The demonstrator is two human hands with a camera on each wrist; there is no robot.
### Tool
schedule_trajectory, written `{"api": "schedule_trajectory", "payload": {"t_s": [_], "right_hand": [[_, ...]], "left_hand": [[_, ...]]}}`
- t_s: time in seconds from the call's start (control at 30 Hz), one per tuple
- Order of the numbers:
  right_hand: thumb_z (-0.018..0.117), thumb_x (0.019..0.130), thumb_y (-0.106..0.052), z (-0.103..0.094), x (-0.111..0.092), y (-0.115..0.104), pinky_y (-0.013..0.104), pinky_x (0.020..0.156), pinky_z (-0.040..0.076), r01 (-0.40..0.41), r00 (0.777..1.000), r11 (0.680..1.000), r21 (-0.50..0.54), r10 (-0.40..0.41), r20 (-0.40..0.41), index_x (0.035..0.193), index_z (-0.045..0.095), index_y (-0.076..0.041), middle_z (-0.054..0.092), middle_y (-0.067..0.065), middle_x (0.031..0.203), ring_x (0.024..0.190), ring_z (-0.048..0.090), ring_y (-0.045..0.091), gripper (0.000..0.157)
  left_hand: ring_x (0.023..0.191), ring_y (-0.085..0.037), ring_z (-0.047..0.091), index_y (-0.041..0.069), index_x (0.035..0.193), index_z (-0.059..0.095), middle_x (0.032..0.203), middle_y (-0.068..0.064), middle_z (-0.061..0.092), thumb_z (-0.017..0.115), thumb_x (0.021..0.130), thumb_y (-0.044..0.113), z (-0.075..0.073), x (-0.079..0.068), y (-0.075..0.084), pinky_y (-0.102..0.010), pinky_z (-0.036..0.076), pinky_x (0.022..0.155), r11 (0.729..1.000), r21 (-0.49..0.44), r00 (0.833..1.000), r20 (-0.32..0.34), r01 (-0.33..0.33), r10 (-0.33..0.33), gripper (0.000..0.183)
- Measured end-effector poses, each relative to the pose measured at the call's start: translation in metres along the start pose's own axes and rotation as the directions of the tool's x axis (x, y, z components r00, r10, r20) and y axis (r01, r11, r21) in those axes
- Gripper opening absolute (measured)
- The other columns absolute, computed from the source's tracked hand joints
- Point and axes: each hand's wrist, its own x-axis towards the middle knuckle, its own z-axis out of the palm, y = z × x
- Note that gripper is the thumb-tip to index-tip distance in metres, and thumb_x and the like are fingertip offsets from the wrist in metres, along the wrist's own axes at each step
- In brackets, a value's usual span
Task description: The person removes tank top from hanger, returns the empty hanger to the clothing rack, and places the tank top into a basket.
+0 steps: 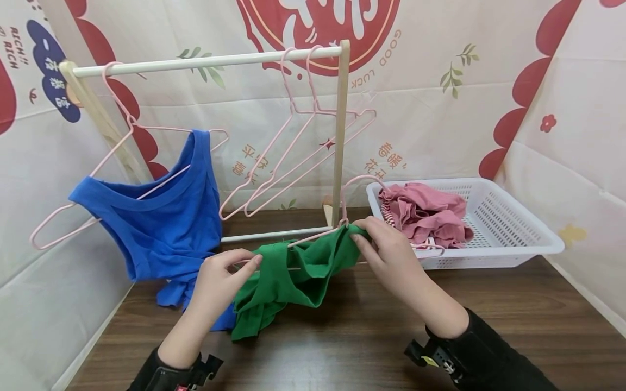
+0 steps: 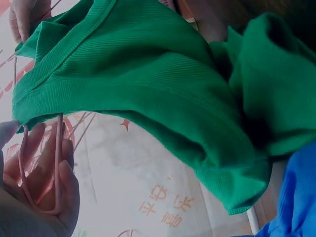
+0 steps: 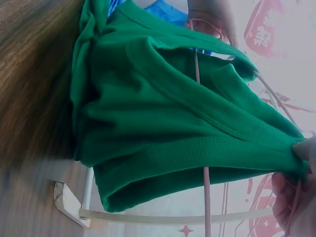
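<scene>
A green ribbed tank top (image 1: 276, 277) hangs on a pink hanger (image 1: 343, 201) just above the table. My left hand (image 1: 222, 282) holds the hanger's left end beside one strap; in the left wrist view, the hanger's rounded tip (image 2: 58, 173) lies against the fingers, with the thumb at the cloth edge. With thumb and fingers, my right hand (image 1: 391, 250) pinches the other strap near the hook. In the right wrist view, the hanger's lower bar (image 3: 207, 202) runs through the top's opening. The hanger's right end sticks out bare past the right hand.
A blue tank top (image 1: 171, 217) hangs from the left of a rack's white rail (image 1: 195, 62), its hem on the table. Two bare pink hangers (image 1: 293, 146) hang at the right. Behind my right hand, a white basket (image 1: 528, 239) holds pink clothing (image 1: 425, 212).
</scene>
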Motion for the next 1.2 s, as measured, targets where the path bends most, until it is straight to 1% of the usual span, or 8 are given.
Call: {"api": "schedule_trajectory", "payload": {"t_s": [0.1,0.23,0.47,0.7,0.77,0.87,1.0,1.2], "right_hand": [[0.065,0.091,-0.002,0.0,0.0,-0.001,0.034,0.071,0.046,-0.029,1.0,1.0,0.012,0.029,0.002,0.102,0.064,-0.007,0.06,0.0,0.091,0.08,0.052,0.012,0.012],[0.064,0.094,-0.005,-0.002,-0.001,-0.001,0.036,0.073,0.047,-0.066,0.998,0.998,0.022,0.066,0.012,0.103,0.064,-0.007,0.061,0.003,0.093,0.082,0.054,0.014,0.01],[0.062,0.095,-0.007,-0.008,-0.003,0.001,0.038,0.074,0.047,-0.104,0.995,0.994,0.024,0.104,0.008,0.104,0.064,-0.008,0.062,0.002,0.093,0.083,0.054,0.014,0.009],[0.061,0.095,-0.005,-0.012,-0.005,0.005,0.033,0.073,0.043,-0.123,0.992,0.992,0.023,0.123,-0.015,0.102,0.064,-0.008,0.061,0.001,0.091,0.082,0.051,0.013,0.007],[0.061,0.095,-0.004,-0.013,-0.005,0.007,0.031,0.074,0.042,-0.14,0.99,0.99,0.036,0.141,-0.026,0.102,0.064,-0.007,0.062,0.001,0.092,0.083,0.051,0.013,0.007],[0.061,0.095,-0.003,-0.014,-0.007,0.009,0.027,0.075,0.041,-0.159,0.986,0.986,0.056,0.161,-0.042,0.102,0.063,-0.006,0.063,0.003,0.095,0.083,0.052,0.013,0.008],[0.06,0.096,-0.004,-0.016,-0.008,0.012,0.024,0.075,0.04,-0.178,0.981,0.981,0.08,0.182,-0.058,0.103,0.063,-0.006,0.065,0.003,0.098,0.084,0.052,0.012,0.008],[0.058,0.097,-0.004,-0.017,-0.01,0.014,0.02,0.075,0.04,-0.227,0.969,0.964,0.136,0.238,-0.07,0.104,0.062,-0.003,0.064,0.005,0.095,0.083,0.053,0.01,0.008]], "left_hand": [[0.083,-0.013,0.066,0.011,0.101,0.076,0.091,0.003,0.073,0.069,0.092,0.021,0.0,0.0,0.001,-0.031,0.054,0.07,0.998,-0.059,1.0,-0.012,-0.005,0.004,0.015],[0.086,-0.014,0.066,0.008,0.104,0.075,0.095,0.0,0.073,0.07,0.091,0.016,0.0,0.0,0.002,-0.028,0.054,0.072,0.992,-0.129,1.0,-0.024,0.006,-0.009,0.016],[0.087,-0.013,0.066,0.004,0.103,0.073,0.098,-0.006,0.071,0.067,0.093,0.011,-0.001,0.002,0.005,-0.024,0.053,0.075,0.95,-0.292,0.992,-0.038,0.106,-0.122,0.013],[0.076,-0.015,0.062,0.001,0.1,0.068,0.084,-0.008,0.064,0.06,0.097,0.011,-0.008,0.004,0.004,-0.027,0.053,0.068,0.927,-0.337,0.977,-0.078,0.162,-0.199,0.012],[0.076,-0.015,0.062,-0.001,0.102,0.065,0.083,-0.007,0.064,0.057,0.099,0.011,-0.011,0.005,0.001,-0.027,0.054,0.069,0.91,-0.374,0.972,-0.075,0.178,-0.221,0.015],[0.076,-0.015,0.064,-0.004,0.104,0.061,0.082,-0.003,0.065,0.052,0.101,0.012,-0.014,0.005,-0.002,-0.027,0.054,0.068,0.872,-0.448,0.962,-0.08,0.199,-0.261,0.018],[0.077,-0.016,0.065,-0.005,0.104,0.058,0.085,-0.001,0.067,0.048,0.103,0.013,-0.015,0.007,-0.005,-0.028,0.055,0.07,0.825,-0.532,0.953,-0.104,0.188,-0.284,0.021],[0.075,-0.015,0.064,-0.002,0.105,0.058,0.085,-0.002,0.066,0.047,0.104,0.016,-0.017,0.007,-0.01,-0.027,0.055,0.069,0.772,-0.611,0.942,-0.121,0.177,-0.312,0.021]]}}
